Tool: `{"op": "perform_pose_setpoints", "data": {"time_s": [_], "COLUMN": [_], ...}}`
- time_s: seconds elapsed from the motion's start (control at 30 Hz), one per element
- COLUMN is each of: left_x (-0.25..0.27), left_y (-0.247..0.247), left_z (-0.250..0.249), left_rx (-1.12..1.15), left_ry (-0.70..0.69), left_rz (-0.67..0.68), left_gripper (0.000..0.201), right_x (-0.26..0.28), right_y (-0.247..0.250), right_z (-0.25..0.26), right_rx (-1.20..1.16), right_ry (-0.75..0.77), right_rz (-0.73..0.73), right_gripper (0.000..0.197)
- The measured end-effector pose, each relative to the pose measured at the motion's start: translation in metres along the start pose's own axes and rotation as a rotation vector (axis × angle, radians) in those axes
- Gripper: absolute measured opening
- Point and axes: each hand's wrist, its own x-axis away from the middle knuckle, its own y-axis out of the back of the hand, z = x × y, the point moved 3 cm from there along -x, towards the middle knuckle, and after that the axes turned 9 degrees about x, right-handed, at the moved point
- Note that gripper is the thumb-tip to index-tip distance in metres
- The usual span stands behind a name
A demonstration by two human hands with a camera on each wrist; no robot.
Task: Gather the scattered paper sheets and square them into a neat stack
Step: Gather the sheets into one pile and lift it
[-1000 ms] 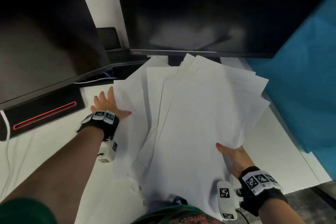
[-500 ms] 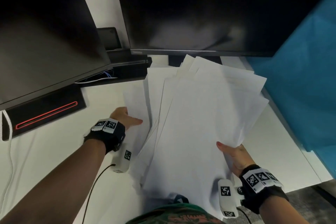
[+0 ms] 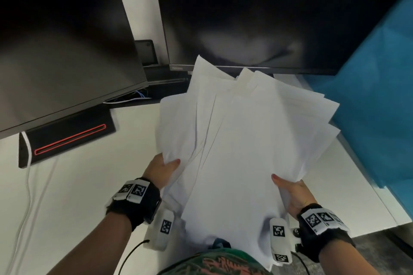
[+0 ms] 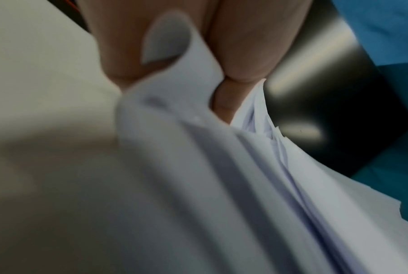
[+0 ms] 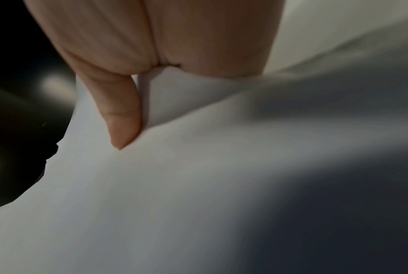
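Sheets [image 3: 241, 140] now gathered off the tabletop [image 3: 78, 185], left hand [image 3: 162, 172] moved in, both grips pinching near corners alongside right hand [image 3: 292, 194]; edges fanned, squaring remains.

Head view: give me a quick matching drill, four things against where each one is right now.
1. left hand
2. right hand
3. paper sheets
4. black bar with red line

a. fanned out, corners misaligned
b. under the left monitor
c. grips the sheets' left edge
d. grips the sheets' right edge

Pairs: 1-c, 2-d, 3-a, 4-b
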Motion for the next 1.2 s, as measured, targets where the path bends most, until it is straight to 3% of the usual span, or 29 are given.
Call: {"op": "perform_pose_setpoints", "data": {"time_s": [0.07,0.2,0.27,0.33,0.37,0.4,0.5,0.53,0.6,0.63,0.7,0.77,0.8,0.83,0.9,0.97,1.03,1.13,1.2], "left_x": [0.006,0.019,0.026,0.031,0.034,0.037,0.046,0.050,0.057,0.060,0.063,0.065,0.063,0.060,0.053,0.045,0.041,0.043,0.048], "left_y": [0.010,0.012,0.008,0.009,0.012,0.016,0.027,0.028,0.028,0.028,0.033,0.036,0.037,0.039,0.044,0.050,0.054,0.058,0.062], "left_z": [0.003,0.009,0.012,0.014,0.015,0.016,0.016,0.015,0.014,0.015,0.019,0.018,0.016,0.012,0.000,-0.008,-0.019,-0.041,-0.060], "left_rx": [0.024,0.237,0.265,0.291,0.317,0.348,0.387,0.390,0.434,0.476,0.557,0.467,0.378,0.310,0.246,0.324,0.370,0.321,0.266], "left_ry": [0.002,0.114,0.139,0.155,0.156,0.163,0.153,0.147,0.186,0.220,0.293,0.336,0.283,0.184,0.041,-0.039,-0.131,-0.296,-0.427], "left_rz": [-0.024,0.086,0.157,0.154,0.139,0.121,0.118,0.126,0.143,0.145,0.158,0.219,0.255,0.277,0.254,0.224,0.195,0.107,0.046], "left_gripper": [0.029,0.029,0.037,0.045,0.039,0.031,0.031,0.031,0.031,0.033,0.057,0.096,0.106,0.103,0.085,0.083,0.074,0.036,0.032], "right_x": [0.012,0.021,0.026,0.024,0.019,0.016,0.031,0.037,0.046,0.050,0.052,0.051,0.054,0.058,0.069,0.072,0.075,0.082,0.092], "right_y": [-0.007,-0.019,-0.031,-0.041,-0.044,-0.045,-0.056,-0.060,-0.066,-0.068,-0.071,-0.071,-0.073,-0.074,-0.081,-0.087,-0.095,-0.102,-0.108], "right_z": [0.008,0.009,0.011,0.007,0.004,0.002,0.012,0.016,0.020,0.021,0.022,0.020,0.023,0.027,0.039,0.050,0.065,0.093,0.113], "right_rx": [-0.019,-0.073,-0.042,-0.005,-0.005,-0.018,-0.050,-0.054,-0.069,-0.070,-0.070,-0.020,0.039,0.085,0.202,0.293,0.364,0.370,0.325], "right_ry": [-0.003,-0.030,-0.020,0.022,0.053,0.078,0.082,0.074,0.107,0.128,0.170,0.203,0.213,0.218,0.258,0.339,0.426,0.661,0.801], "right_rz": [0.028,0.097,0.091,0.047,0.047,0.043,0.108,0.158,0.274,0.317,0.318,0.252,0.206,0.182,0.164,0.165,0.113,0.027,-0.042], "right_gripper": [0.051,0.035,0.045,0.091,0.112,0.121,0.116,0.105,0.061,0.050,0.072,0.092,0.085,0.065,0.021,0.016,0.027,0.071,0.089]}}
